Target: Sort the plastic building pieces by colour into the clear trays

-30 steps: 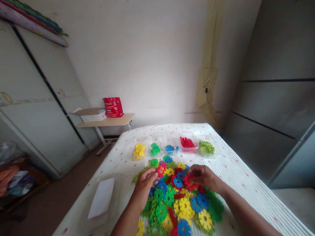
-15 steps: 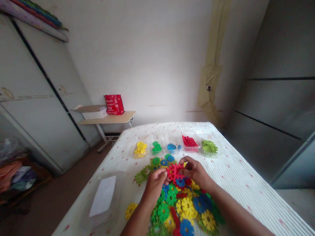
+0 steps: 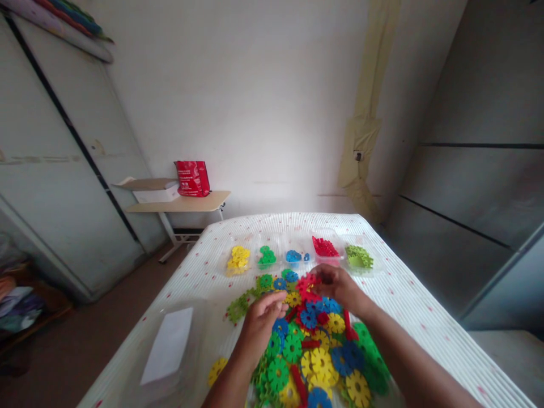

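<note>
My right hand (image 3: 342, 288) pinches red toothed plastic pieces (image 3: 306, 287) above the far part of the pile; whether they are linked or only stacked I cannot make out. To the left, my left hand (image 3: 262, 317) is held over the pile with loosely bent fingers, apart from the red pieces and holding nothing. Beneath both hands spreads a heap of notched snowflake discs: yellow discs (image 3: 322, 365), green discs (image 3: 278, 372) and blue discs (image 3: 341, 358). Red stick-like pieces (image 3: 298, 381) lie among them. My forearms hide some of the heap.
Beyond the heap stands a row of clear containers with yellow discs (image 3: 238, 258), green discs (image 3: 267, 256), blue discs (image 3: 293, 255), red pieces (image 3: 325, 247) and light-green pieces (image 3: 359, 256). A clear lid with white paper (image 3: 168, 345) lies left on the striped tablecloth (image 3: 425, 340).
My left hand has let go of the red pieces and moved slightly left and down. My right hand keeps them, turned and lifted a little toward the containers. The view has shifted slightly.
</note>
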`<state>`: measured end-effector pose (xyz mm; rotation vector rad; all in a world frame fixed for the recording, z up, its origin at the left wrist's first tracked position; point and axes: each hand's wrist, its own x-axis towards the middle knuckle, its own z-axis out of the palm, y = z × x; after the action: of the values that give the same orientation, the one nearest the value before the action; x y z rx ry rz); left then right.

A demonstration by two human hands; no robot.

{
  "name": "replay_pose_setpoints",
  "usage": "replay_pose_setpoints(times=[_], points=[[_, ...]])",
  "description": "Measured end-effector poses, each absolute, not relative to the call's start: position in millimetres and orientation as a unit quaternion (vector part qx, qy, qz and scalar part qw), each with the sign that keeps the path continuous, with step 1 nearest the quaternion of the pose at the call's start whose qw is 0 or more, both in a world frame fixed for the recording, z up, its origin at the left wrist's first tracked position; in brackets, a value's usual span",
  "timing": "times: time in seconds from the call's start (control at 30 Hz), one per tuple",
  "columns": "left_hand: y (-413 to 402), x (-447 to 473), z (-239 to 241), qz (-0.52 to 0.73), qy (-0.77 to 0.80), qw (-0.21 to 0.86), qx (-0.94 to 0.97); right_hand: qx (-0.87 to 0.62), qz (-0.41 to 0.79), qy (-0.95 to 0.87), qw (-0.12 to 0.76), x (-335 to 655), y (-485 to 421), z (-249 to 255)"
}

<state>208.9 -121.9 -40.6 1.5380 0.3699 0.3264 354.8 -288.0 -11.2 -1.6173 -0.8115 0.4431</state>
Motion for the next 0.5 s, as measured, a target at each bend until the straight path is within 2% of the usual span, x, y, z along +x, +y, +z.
replay_pose_setpoints(times=[0.13, 0.23, 0.33, 0.5], points=[[-105.9, 208.0, -42.4, 0.202, 0.19, 0.691, 0.668, -0.775, 0.052, -0.265, 0.571, 407.2, -300.1, 23.5], [-99.9, 208.4, -47.0, 0.219, 0.21, 0.69, 0.658, -0.852, -0.018, -0.238, 0.466, 438.9, -298.6, 35.9], [-99.3, 209.2, -51.1, 0.224, 0.221, 0.686, 0.656, -0.887, -0.06, -0.236, 0.393, 455.1, -288.4, 34.7], [-98.8, 209.9, -53.3, 0.228, 0.225, 0.679, 0.661, -0.892, -0.086, -0.245, 0.371, 458.6, -274.6, 24.2]])
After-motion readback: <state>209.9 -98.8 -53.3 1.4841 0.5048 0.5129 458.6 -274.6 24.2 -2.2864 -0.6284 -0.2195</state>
